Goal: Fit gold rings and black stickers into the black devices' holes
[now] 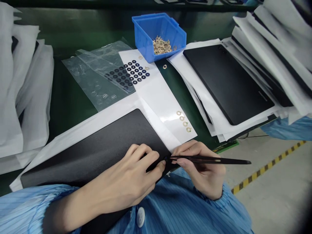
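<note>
A matte black laptop (92, 149) lies across my lap on a white foam sheet (156, 110), its corner between my hands. My left hand (129, 172) grips the laptop's edge, with the thumb and fingers curled around it. My right hand (200, 165) pinches slim black tweezers (209, 159), whose tip meets the laptop's edge beside my left thumb. Something small and dark may sit at the tip, but it is too small to tell. Several small gold rings (183, 120) lie in a row on the white sheet just beyond my right hand.
A clear plastic film (95, 78) and a backing sheet of black rings (129, 73) lie on the green mat (70, 94). A blue bin (158, 35) holds loose gold rings. Another black laptop (226, 81) rests on white foam sheets, with white foam stacks at both sides.
</note>
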Tool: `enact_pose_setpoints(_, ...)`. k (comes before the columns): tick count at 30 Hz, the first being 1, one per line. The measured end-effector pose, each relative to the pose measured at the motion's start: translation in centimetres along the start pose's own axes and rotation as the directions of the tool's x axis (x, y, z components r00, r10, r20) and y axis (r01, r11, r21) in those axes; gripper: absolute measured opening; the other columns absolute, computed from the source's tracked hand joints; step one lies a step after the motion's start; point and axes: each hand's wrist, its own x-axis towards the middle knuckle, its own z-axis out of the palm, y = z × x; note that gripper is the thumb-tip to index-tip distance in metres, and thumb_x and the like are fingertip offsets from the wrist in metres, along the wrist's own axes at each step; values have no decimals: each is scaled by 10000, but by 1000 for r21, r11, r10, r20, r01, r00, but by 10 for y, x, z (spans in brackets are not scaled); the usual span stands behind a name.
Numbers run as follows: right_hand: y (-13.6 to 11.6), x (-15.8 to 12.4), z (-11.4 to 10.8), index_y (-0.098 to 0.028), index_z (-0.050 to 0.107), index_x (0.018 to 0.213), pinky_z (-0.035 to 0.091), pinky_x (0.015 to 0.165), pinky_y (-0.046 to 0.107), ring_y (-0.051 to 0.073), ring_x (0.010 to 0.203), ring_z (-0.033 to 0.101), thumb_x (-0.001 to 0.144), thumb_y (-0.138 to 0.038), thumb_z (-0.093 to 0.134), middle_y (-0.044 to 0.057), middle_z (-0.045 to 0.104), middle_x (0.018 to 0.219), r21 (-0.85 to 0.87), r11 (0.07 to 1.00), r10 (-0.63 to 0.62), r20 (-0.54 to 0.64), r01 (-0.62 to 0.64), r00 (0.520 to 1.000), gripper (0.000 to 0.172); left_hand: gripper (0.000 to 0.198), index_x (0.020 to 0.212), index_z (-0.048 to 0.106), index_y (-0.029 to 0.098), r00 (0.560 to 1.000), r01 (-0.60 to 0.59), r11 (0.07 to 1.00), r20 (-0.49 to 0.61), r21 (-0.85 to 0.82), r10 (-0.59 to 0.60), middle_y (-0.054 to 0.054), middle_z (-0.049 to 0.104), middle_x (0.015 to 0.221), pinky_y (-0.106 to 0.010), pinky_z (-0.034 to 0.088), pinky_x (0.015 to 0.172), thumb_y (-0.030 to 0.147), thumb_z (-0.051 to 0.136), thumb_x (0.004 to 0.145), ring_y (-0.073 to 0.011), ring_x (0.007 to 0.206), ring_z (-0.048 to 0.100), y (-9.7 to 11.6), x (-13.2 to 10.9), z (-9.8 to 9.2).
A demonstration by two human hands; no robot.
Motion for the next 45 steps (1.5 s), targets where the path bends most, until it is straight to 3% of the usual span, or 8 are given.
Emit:
enact_pose_setpoints(7, -5, 3, -2, -183, 627, 824, 549, 602, 321, 161, 660, 642, 840, -107, 611, 14, 624, 747, 119, 991, -53, -66, 61, 996, 80, 148, 1001, 555, 83, 996, 35, 999, -75, -23, -37, -95, 530, 944, -356, 418, 724, 102, 426, 931, -211, 879, 463, -2, -1, 2)
enact_pose_setpoints(12, -33, 50, -3, -177, 616, 764, 523, 605, 297, 170, 695, 638, 804, -160, 675, 26, 630, 723, -173, 962, -205, 43, 210, 978, 73, 169, 898, 547, 106, 995, 79, 995, -61, 59, -75, -96, 525, 936, -359, 427, 741, 143, 387, 939, -215, 875, 470, -6, 2, 0)
enact_pose_setpoints(19, -29, 176, 94, -172, 541, 692, 493, 630, 279, 148, 582, 623, 817, -282, 659, -29, 601, 580, -176, 911, -295, 354, 373, 888, 204, 185, 909, 533, 115, 996, 85, 971, -44, 225, -77, -106, 519, 971, -356, 435, 747, 195, 369, 939, -225, 881, 471, -7, 0, -1)
enact_pose_setpoints(24, -1, 216, 136, -164, 543, 669, 447, 693, 279, 153, 662, 579, 812, -216, 649, 11, 605, 651, -345, 804, -321, 433, 484, 842, 186, 174, 969, 533, 110, 986, 157, 948, -93, 276, -136, -112, 517, 1016, -368, 436, 798, 203, 391, 934, -228, 922, 470, -18, -8, -7)
enact_pose_setpoints(28, -13, 212, 125, -155, 583, 711, 419, 666, 262, 140, 655, 549, 796, -191, 658, 15, 607, 709, -343, 766, -368, 460, 544, 808, 120, 189, 1021, 521, 105, 937, 338, 876, -209, 344, -279, -135, 517, 1050, -421, 434, 817, 224, 413, 922, -265, 974, 465, -39, -13, -19)
enact_pose_setpoints(35, -27, 178, 53, -177, 558, 615, 368, 566, 265, 138, 555, 529, 873, -257, 514, 3, 568, 571, -447, 710, -336, 465, 545, 819, 273, 234, 1029, 479, 111, 675, 736, 663, -241, 139, -698, -142, 555, 1004, -388, 423, 780, 311, 424, 921, -282, 924, 552, -66, -25, -47)
enact_pose_setpoints(40, -3, 157, 23, -192, 539, 535, 285, 442, 254, 119, 424, 435, 807, -260, 570, -22, 478, 450, -525, 714, -222, 457, 462, 861, 282, 300, 696, 413, 200, 700, 713, 699, -125, 54, -704, -32, 570, 730, -272, 368, 622, 339, 351, 955, -180, 678, 578, -63, -25, -55)
enact_pose_setpoints(45, 3, 137, 23, -179, 520, 499, 268, 439, 247, 121, 445, 452, 804, -356, 603, -14, 484, 448, -460, 817, -42, 554, 348, 831, 363, 273, 784, 407, 210, 682, 721, 689, -104, -71, -724, 6, 530, 707, -265, 339, 605, 381, 299, 968, -167, 663, 543, -58, -22, -61)
